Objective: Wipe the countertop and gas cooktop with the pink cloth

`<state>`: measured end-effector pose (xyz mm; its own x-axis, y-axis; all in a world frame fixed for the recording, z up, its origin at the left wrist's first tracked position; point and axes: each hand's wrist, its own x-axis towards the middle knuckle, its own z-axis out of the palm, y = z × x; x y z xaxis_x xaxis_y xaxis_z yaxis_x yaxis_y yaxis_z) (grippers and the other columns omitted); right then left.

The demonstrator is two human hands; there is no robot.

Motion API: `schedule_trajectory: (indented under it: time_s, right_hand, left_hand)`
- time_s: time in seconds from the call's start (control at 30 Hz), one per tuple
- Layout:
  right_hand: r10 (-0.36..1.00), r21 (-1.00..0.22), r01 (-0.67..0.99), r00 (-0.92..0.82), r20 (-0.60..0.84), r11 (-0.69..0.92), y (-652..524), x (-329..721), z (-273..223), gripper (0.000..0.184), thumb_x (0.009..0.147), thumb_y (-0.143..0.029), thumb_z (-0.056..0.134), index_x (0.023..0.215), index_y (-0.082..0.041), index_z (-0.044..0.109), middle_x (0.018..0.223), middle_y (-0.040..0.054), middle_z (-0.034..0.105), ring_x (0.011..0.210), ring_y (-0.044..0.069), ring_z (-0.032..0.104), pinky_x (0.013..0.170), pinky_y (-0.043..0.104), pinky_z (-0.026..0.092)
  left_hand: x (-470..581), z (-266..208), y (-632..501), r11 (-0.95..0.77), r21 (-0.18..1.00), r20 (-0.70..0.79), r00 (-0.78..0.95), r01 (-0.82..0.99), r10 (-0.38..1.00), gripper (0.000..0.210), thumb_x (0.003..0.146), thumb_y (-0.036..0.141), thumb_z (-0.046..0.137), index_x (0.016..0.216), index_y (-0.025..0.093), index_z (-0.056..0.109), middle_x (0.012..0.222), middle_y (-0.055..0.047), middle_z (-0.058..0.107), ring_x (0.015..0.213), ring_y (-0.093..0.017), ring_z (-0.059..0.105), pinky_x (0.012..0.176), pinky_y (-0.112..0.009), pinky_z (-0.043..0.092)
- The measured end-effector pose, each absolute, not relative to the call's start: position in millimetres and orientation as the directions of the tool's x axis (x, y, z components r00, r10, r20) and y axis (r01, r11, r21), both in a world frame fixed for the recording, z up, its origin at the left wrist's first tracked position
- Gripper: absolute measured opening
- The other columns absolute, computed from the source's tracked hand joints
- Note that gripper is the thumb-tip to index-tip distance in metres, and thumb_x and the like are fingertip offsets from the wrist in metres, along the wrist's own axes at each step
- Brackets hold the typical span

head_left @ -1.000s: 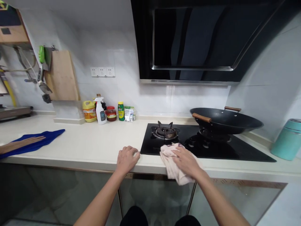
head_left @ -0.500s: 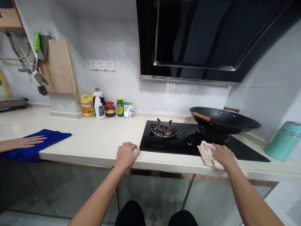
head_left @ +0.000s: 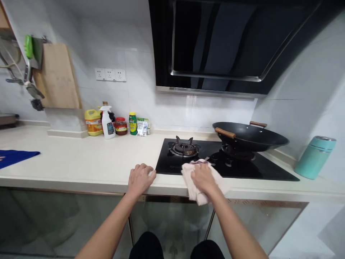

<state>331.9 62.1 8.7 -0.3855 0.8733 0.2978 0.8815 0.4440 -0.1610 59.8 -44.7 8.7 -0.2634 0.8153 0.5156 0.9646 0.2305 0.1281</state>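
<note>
My right hand [head_left: 202,177] presses a pale pink cloth [head_left: 192,187] onto the front edge of the black gas hob [head_left: 172,166]. The cloth is bunched under my fingers and hangs a little over the counter's edge. Beside the hob's left corner, my left hand [head_left: 140,180] leans on the white countertop [head_left: 81,162], palm down and holding nothing. Just behind the cloth are the left burner [head_left: 184,148] and the hob's knobs [head_left: 228,162]. A black wok [head_left: 253,138] with wooden handles sits on the right burner.
A blue cloth [head_left: 20,156] lies at the far left with another person's fingertips on it. Along the wall stand a spray bottle [head_left: 108,124], a yellow jug [head_left: 93,123], a red-lidded jar [head_left: 121,126] and a green bottle [head_left: 133,123]. A turquoise flask [head_left: 316,158] stands right; a range hood [head_left: 215,46] hangs above.
My right hand has slid the pink cloth left along the hob's front edge. My left hand stays on the counter. The view has shifted right, leaving less of the other person's hand visible.
</note>
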Motion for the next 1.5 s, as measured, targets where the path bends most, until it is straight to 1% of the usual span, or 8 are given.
schedule_trajectory:
  time_s: [0.2,0.37,0.73,0.9,1.07,1.3,1.4,1.5]
  right_hand:
    - [0.643,-0.168,0.629,-0.686,0.339,0.759,25.3,249.5,13.0,0.037,0.097,-0.036,0.045,0.126,-0.022,0.063,0.134,0.0103,0.059,0.126,0.025,0.047,0.112,0.038,0.032]
    - [0.609,-0.205,0.576,-0.715,0.344,0.791,40.1,274.2,9.3,0.042,0.097,-0.035,0.047,0.136,-0.028,0.061,0.143,0.0051,0.058,0.131,0.021,0.048,0.114,0.037,0.033]
    - [0.879,-0.164,0.891,-0.359,0.315,0.423,100.7,492.0,-8.3,0.054,0.096,-0.046,0.037,0.138,-0.023,0.062,0.149,0.0072,0.057,0.143,0.027,0.042,0.119,0.043,0.031]
    - [0.952,-0.169,0.973,-0.105,0.289,0.158,110.7,555.2,-4.1,0.057,0.094,-0.038,0.036,0.138,-0.011,0.06,0.146,0.019,0.055,0.144,0.036,0.039,0.117,0.052,0.03]
    - [0.963,-0.166,0.986,0.017,0.27,0.029,105.3,524.2,2.1,0.056,0.094,-0.029,0.029,0.135,-0.005,0.059,0.14,0.0281,0.053,0.132,0.042,0.047,0.106,0.058,0.037]
    - [0.856,-0.131,0.889,-0.369,0.363,0.439,34.6,359.7,-3.4,0.045,0.094,-0.026,0.041,0.134,-0.02,0.06,0.14,0.0148,0.056,0.131,0.031,0.046,0.109,0.043,0.035]
    - [0.745,-0.136,0.788,-0.49,0.454,0.601,-4.5,302.4,-19.8,0.04,0.094,-0.029,0.047,0.132,-0.024,0.061,0.141,0.0118,0.056,0.134,0.03,0.044,0.113,0.046,0.033]
    - [0.577,-0.085,0.672,-0.555,0.6,0.735,-22.2,279.2,-44.2,0.053,0.084,-0.028,0.065,0.136,-0.022,0.057,0.143,0.0141,0.055,0.141,0.036,0.038,0.117,0.055,0.026]
  left_hand:
    - [58.2,8.1,-46.0,0.232,0.115,0.515,-0.258,0.966,0.817,0.032,0.097,0.041,0.051,0.098,0.026,0.079,0.105,-0.007,0.073,0.104,-0.027,0.06,0.086,-0.039,0.041]
    - [56.5,7.2,-48.0,0.22,0.156,0.514,-0.27,0.963,0.815,0.03,0.096,0.039,0.051,0.095,0.027,0.079,0.106,-0.005,0.074,0.106,-0.027,0.061,0.088,-0.039,0.042]
    - [53.4,6.0,-47.5,0.216,0.185,0.502,-0.281,0.959,0.818,0.032,0.095,0.037,0.049,0.095,0.026,0.078,0.108,-0.006,0.074,0.105,-0.025,0.061,0.086,-0.037,0.04]
    - [57.8,9.6,-47.9,0.229,0.155,0.496,-0.276,0.961,0.823,0.033,0.096,0.038,0.048,0.097,0.026,0.079,0.109,-0.007,0.074,0.105,-0.026,0.06,0.087,-0.037,0.039]
    - [61.5,13.3,-45.5,0.251,0.132,0.481,-0.284,0.959,0.829,0.034,0.095,0.04,0.05,0.101,0.025,0.079,0.109,-0.009,0.072,0.106,-0.028,0.059,0.086,-0.038,0.039]
    - [59.6,13.1,-45.8,0.248,0.131,0.478,-0.28,0.96,0.832,0.033,0.094,0.04,0.05,0.1,0.026,0.079,0.108,-0.009,0.072,0.105,-0.028,0.059,0.086,-0.038,0.04]
    - [56.2,10.8,-46.3,0.232,0.128,0.489,-0.264,0.964,0.831,0.032,0.095,0.041,0.051,0.097,0.027,0.079,0.107,-0.008,0.073,0.105,-0.027,0.06,0.086,-0.037,0.04]
    - [54.0,9.3,-46.8,0.223,0.118,0.509,-0.252,0.968,0.823,0.033,0.095,0.041,0.05,0.095,0.027,0.079,0.105,-0.007,0.073,0.103,-0.027,0.06,0.085,-0.037,0.04]
